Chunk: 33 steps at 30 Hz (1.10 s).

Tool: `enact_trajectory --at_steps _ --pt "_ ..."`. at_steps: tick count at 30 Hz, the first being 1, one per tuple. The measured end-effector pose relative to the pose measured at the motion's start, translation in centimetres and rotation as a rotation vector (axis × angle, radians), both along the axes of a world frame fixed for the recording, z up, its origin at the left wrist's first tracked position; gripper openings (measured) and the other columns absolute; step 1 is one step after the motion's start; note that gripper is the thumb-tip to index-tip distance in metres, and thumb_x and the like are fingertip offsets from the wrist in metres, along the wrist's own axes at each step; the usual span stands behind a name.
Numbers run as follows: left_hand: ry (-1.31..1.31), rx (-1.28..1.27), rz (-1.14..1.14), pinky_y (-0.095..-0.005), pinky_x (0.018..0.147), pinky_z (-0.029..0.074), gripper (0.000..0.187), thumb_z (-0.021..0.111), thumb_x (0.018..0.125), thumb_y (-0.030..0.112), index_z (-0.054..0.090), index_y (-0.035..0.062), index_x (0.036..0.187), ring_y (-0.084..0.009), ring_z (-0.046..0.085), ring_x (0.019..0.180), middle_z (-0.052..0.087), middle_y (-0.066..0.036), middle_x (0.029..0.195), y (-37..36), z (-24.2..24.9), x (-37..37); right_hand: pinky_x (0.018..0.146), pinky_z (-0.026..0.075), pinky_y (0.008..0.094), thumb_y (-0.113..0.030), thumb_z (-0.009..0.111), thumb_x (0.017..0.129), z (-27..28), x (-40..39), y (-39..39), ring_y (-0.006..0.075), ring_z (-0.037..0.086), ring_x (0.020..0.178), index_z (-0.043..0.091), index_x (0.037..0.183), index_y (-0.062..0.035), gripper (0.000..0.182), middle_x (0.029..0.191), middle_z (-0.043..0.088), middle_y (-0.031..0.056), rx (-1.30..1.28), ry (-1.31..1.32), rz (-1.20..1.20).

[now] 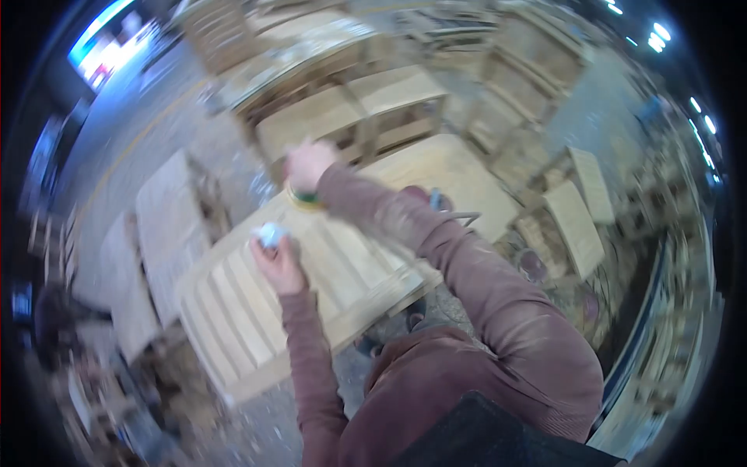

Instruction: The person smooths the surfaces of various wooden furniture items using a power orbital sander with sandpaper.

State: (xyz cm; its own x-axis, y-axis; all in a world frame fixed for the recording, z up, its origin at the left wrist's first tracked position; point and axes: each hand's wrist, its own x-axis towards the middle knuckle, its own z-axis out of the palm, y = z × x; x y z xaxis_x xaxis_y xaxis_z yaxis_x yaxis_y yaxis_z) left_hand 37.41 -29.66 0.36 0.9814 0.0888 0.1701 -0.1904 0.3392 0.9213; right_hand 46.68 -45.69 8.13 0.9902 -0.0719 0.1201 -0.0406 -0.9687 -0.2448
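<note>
A grooved wooden panel [327, 257] lies in front of me. Over its left part, my left hand [282, 268] is closed around a small light-blue and white thing [270, 235], too blurred to name. My right arm reaches across to the panel's far edge, where my right hand [311, 165] is smeared by motion. Just below that hand, at the wrist, is a round green and yellow thing [306, 199]; whether the fingers hold anything I cannot make out. A dark red round object [416, 193] and a small blue item [436, 198] show beyond my right forearm.
Wooden cabinet frames [350, 109] stand beyond the panel. Plain boards [173, 226] lean or lie at the left. More wooden pieces [574, 226] and a reddish round container [532, 266] are at the right. Dust and scraps cover the floor.
</note>
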Motion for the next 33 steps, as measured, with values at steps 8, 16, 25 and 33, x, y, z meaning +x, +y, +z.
enact_trajectory --at_steps 8,16,25,33 --pt "0.12 0.671 0.765 -0.0278 0.078 0.045 0.037 0.061 0.086 0.008 0.042 -0.0027 0.117 -0.0139 0.054 0.086 0.055 -0.008 0.096 22.4 -1.1 -10.2 0.087 0.048 0.0422 -0.032 0.064 0.073 1.2 2.4 2.8 0.0346 0.06 0.101 0.06 0.107 -0.0098 0.04 0.106 0.062 0.0201 -0.058 0.106 -0.072" --pt "0.117 0.323 0.905 -0.0298 0.078 0.047 0.033 0.058 0.088 0.007 0.041 -0.0035 0.114 -0.016 0.056 0.09 0.055 -0.012 0.102 29.5 -4.3 -13.0 0.088 0.047 0.0435 -0.037 0.062 0.074 -0.4 4.0 14.9 0.0371 0.058 0.105 0.054 0.114 -0.0086 0.05 0.112 0.057 0.024 -0.098 0.1 -0.017" --pt "0.365 0.837 1.032 -0.0429 0.071 0.046 0.044 0.059 0.087 0.024 0.039 -0.0013 0.117 -0.0349 0.061 0.084 0.061 -0.02 0.095 28.1 -3.1 -13.2 0.085 0.049 0.0391 -0.036 0.063 0.073 -0.7 5.0 31.3 0.0331 0.061 0.099 0.058 0.111 -0.008 0.048 0.11 0.058 0.0222 -0.099 -0.011 0.199" --pt "0.227 0.57 0.874 -0.0406 0.079 0.046 0.045 0.059 0.088 0.023 0.037 -0.0005 0.12 -0.0307 0.061 0.091 0.062 -0.016 0.097 31.2 -5.2 -13.0 0.081 0.05 0.0453 -0.034 0.056 0.076 -1.2 5.0 37.5 0.0385 0.061 0.095 0.058 0.11 -0.0098 0.042 0.103 0.059 0.0245 -0.02 -0.082 0.354"
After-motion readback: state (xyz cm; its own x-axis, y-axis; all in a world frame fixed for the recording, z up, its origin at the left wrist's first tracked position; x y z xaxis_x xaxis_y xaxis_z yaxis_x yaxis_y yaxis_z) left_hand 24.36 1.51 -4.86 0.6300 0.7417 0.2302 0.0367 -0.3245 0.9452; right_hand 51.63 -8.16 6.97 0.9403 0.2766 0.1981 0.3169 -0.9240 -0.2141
